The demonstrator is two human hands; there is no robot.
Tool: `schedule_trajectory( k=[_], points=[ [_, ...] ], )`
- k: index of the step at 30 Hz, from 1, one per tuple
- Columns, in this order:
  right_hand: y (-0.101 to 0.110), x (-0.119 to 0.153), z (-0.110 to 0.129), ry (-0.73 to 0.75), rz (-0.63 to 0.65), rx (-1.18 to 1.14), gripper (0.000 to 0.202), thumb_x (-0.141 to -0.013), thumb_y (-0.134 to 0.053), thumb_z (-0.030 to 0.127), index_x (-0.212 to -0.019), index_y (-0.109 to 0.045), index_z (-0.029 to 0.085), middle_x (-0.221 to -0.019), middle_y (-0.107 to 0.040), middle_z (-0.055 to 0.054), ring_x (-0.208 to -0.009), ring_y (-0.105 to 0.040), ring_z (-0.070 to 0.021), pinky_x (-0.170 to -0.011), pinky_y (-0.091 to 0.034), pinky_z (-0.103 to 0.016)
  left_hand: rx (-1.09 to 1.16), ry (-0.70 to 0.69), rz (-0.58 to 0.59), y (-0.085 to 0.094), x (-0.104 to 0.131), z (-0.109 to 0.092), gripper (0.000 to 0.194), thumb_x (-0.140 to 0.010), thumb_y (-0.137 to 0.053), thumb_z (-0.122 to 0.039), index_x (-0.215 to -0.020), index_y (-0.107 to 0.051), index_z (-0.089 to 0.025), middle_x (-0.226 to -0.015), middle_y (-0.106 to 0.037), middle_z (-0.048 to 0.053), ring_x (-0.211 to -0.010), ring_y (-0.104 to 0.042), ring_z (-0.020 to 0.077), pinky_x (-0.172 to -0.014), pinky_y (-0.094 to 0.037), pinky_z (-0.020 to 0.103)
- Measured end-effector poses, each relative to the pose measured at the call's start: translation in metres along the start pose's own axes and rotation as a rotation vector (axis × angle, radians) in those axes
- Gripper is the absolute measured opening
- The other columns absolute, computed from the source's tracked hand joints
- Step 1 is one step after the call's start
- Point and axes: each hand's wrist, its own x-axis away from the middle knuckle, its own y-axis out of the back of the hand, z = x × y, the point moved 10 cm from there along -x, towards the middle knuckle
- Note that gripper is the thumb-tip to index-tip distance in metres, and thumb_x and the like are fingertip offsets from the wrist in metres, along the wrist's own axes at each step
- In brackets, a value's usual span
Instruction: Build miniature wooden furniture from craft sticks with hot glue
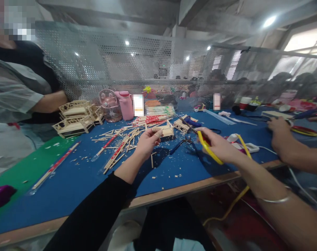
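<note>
My left hand is closed in a pinch above the blue table; whatever it holds, if anything, is too small to tell. Just behind its fingertips sits a small wooden stick model. My right hand is wrapped round a yellow-handled tool with a thin dark shaft pointing up and left. Its exact kind is unclear. Between my hands lie blue-handled pliers. Loose wooden sticks, some in red-marked clear sleeves, are spread left of my left hand.
Stacked wooden models stand at the left, beside a clear bottle and a pink bottle. A white power strip lies right of my right hand. A co-worker's hand is farther right; another person stands left.
</note>
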Motion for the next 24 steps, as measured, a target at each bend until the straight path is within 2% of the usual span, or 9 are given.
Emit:
schedule_trajectory(
  k=[2, 4, 6, 8, 14, 20, 24],
  points=[
    [-0.026, -0.013, 0.017, 0.061, -0.024, -0.214, 0.063, -0.063, -0.05, 0.013, -0.126, -0.042, 0.018, -0.093, -0.059, -0.003, -0.077, -0.054, -0.0162, -0.073, -0.044, -0.028, 0.023, 0.019, -0.01, 0.001, 0.001, 0.001, 0.032, -0.065, -0.073, -0.04, -0.073, -0.056, -0.014, -0.07, -0.058, -0.001, -0.052, -0.046, 0.0036, -0.045, -0.032, 0.016],
    [-0.049, -0.026, 0.03, 0.094, -0.035, -0.351, 0.053, -0.065, -0.054, 0.016, -0.117, -0.047, 0.018, -0.087, -0.057, -0.001, -0.075, -0.051, -0.0148, -0.072, -0.043, -0.028, 0.039, 0.034, -0.009, 0.001, 0.002, 0.001, 0.033, -0.066, -0.073, -0.042, -0.073, -0.056, -0.014, -0.071, -0.058, 0.0, -0.053, -0.046, 0.0037, -0.047, -0.034, 0.016],
    [-0.066, -0.035, 0.038, 0.094, -0.036, -0.434, 0.038, -0.07, -0.058, 0.025, -0.107, -0.051, 0.018, -0.085, -0.056, 0.0, -0.075, -0.049, -0.0144, -0.074, -0.042, -0.028, 0.041, 0.03, 0.006, -0.001, 0.002, 0.0, 0.032, -0.067, -0.072, -0.042, -0.073, -0.056, -0.014, -0.07, -0.058, -0.001, -0.053, -0.046, 0.0035, -0.047, -0.035, 0.016],
    [-0.075, -0.038, 0.045, 0.103, -0.022, -0.509, 0.033, -0.075, -0.06, 0.034, -0.103, -0.053, 0.019, -0.085, -0.056, 0.0, -0.077, -0.049, -0.0146, -0.075, -0.042, -0.029, 0.04, 0.008, 0.027, -0.003, 0.002, -0.001, 0.032, -0.069, -0.071, -0.042, -0.073, -0.055, -0.014, -0.069, -0.058, -0.001, -0.052, -0.045, 0.0032, -0.047, -0.034, 0.016],
    [-0.077, -0.028, 0.065, 0.095, 0.054, -0.658, 0.036, -0.082, -0.054, 0.048, -0.1, -0.052, 0.018, -0.08, -0.052, -0.001, -0.076, -0.05, -0.0151, -0.07, -0.043, -0.028, 0.008, -0.103, 0.03, -0.004, -0.001, -0.008, 0.03, -0.072, -0.067, -0.041, -0.069, -0.054, -0.014, -0.06, -0.055, -0.002, -0.048, -0.043, 0.0039, -0.046, -0.034, 0.018],
    [-0.077, -0.029, 0.071, 0.127, 0.036, -0.695, 0.037, -0.083, -0.051, 0.049, -0.102, -0.054, 0.017, -0.073, -0.05, -0.001, -0.075, -0.05, -0.0164, -0.066, -0.043, -0.029, -0.058, -0.176, 0.005, -0.008, 0.007, -0.023, 0.028, -0.073, -0.067, -0.037, -0.065, -0.053, -0.014, -0.056, -0.053, -0.003, -0.051, -0.046, 0.0059, -0.053, -0.04, 0.02],
    [-0.079, -0.027, 0.069, 0.125, 0.041, -0.713, 0.041, -0.083, -0.052, 0.05, -0.107, -0.054, 0.018, -0.071, -0.05, 0.0, -0.073, -0.051, -0.0161, -0.065, -0.044, -0.028, -0.102, -0.223, -0.044, -0.007, 0.011, -0.03, 0.027, -0.074, -0.066, -0.037, -0.065, -0.054, -0.014, -0.055, -0.053, -0.003, -0.05, -0.046, 0.0061, -0.052, -0.039, 0.02]
  ],
)
